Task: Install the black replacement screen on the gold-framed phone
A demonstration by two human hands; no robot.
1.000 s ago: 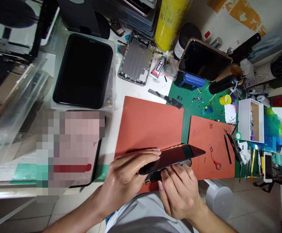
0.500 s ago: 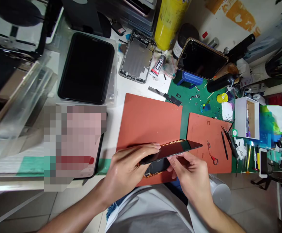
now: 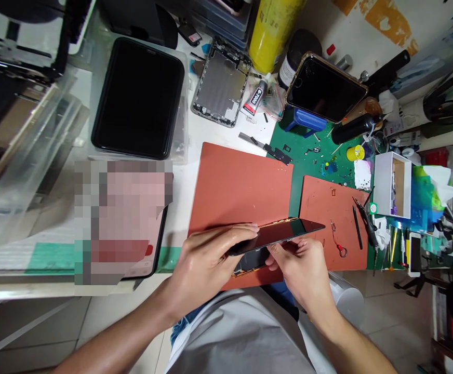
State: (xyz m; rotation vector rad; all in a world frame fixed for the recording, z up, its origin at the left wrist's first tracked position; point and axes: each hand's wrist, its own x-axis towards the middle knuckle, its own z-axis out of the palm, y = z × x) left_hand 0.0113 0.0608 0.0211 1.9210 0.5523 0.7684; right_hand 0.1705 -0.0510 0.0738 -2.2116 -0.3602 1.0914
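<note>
A phone's dark screen panel point(image 3: 277, 236) is lifted at a tilt over its open body point(image 3: 253, 261), which has a copper-coloured edge and lies on the large red-brown mat point(image 3: 242, 182). My left hand point(image 3: 207, 257) grips the panel's left end, fingers on top. Under the panel's right part is my right hand point(image 3: 302, 267), its fingers bent and pressed together near the open body. The panel hides some of those fingertips, and I cannot make out what they hold, if anything.
A black tablet point(image 3: 138, 98) and a metal phone frame point(image 3: 222, 85) lie behind to the left. A phone with a blurred screen point(image 3: 133, 208) is at the left. The smaller red-brown mat point(image 3: 316, 208) bears tools. A white box point(image 3: 382, 182) stands at the right.
My right hand has shifted slightly left under the panel, its fingers curling in more. The view has tilted a little. My left hand keeps its grip.
</note>
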